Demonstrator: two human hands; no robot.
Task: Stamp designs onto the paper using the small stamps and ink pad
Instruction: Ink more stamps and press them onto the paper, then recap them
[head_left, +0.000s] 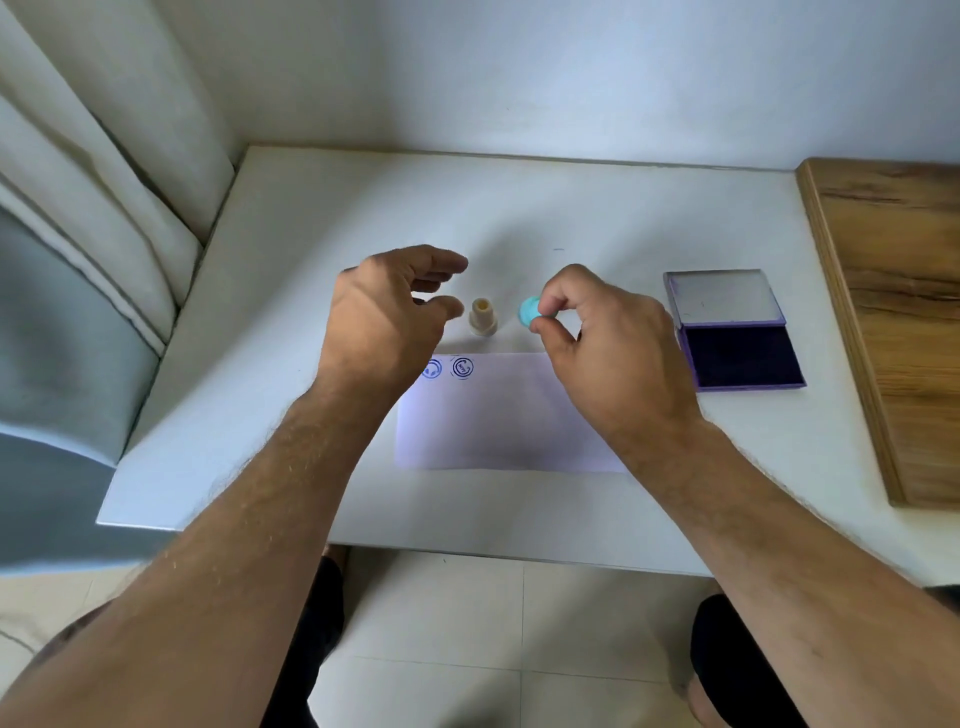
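A white sheet of paper (498, 421) lies on the white table and bears two blue round prints (448, 368) near its top left corner. Just beyond the paper a beige stamp (482, 315) stands upright. My left hand (387, 317) hovers to the left of it, fingers spread and curled, holding nothing. My right hand (605, 338) pinches a small teal stamp (530, 312) between thumb and forefinger, above the paper's far edge. The purple ink pad (740, 358) lies open at the right, its lid (724, 296) tipped back.
The white table (291, 322) meets a wall at the back. A wooden board (898, 312) borders its right side. A curtain (104, 182) hangs at the left. The tiled floor and my knees show below the table's near edge.
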